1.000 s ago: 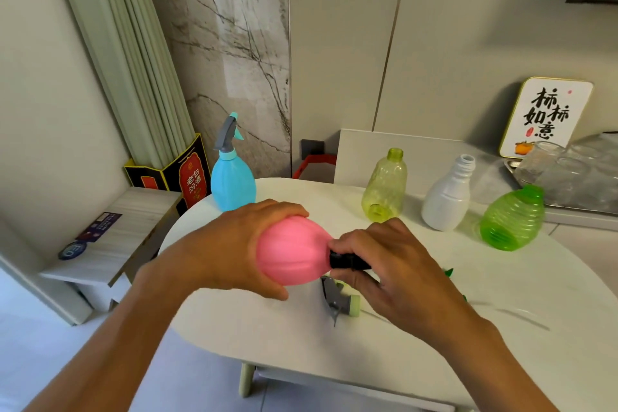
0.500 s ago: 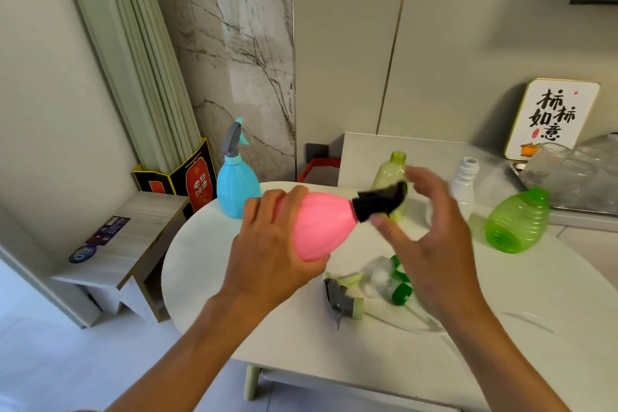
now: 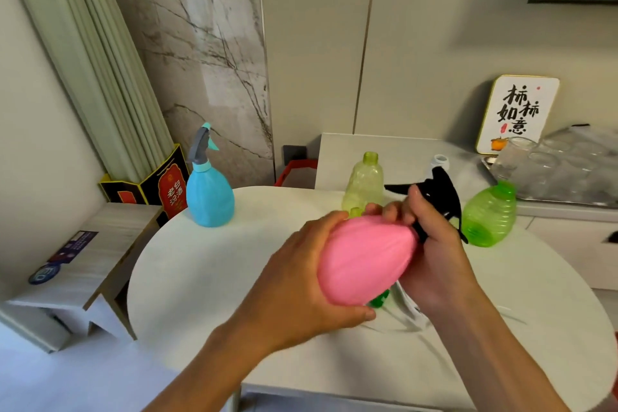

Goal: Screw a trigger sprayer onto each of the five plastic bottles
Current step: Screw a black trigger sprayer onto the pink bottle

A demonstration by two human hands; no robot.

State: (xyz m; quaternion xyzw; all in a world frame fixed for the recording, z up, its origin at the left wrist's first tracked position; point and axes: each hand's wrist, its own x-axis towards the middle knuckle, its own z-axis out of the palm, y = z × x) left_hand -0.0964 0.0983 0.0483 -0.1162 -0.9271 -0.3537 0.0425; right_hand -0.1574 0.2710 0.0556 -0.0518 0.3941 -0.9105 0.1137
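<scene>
My left hand (image 3: 297,281) grips the body of a pink bottle (image 3: 364,257), held tilted above the white round table (image 3: 207,278). My right hand (image 3: 431,244) is closed around the bottle's neck and the black trigger sprayer (image 3: 438,194) on it. A blue bottle (image 3: 209,197) with a grey sprayer on top stands at the table's far left. A yellow-green bottle (image 3: 364,181), a white bottle (image 3: 441,162) and a green ribbed bottle (image 3: 490,217) stand behind without sprayers. Loose sprayers (image 3: 381,301) lie on the table, mostly hidden under the pink bottle.
A counter behind the table holds a framed calligraphy sign (image 3: 518,114) and a tray of clear glasses (image 3: 551,170). A low wooden shelf (image 3: 80,264) and a dark printed box (image 3: 157,187) stand at the left. Folded curtain panels lean in the left corner.
My right hand, open beside the sprayer half a second ago, has closed on the bottle's neck and sprayer. The pink bottle has shifted right and lower, hiding the loose sprayers.
</scene>
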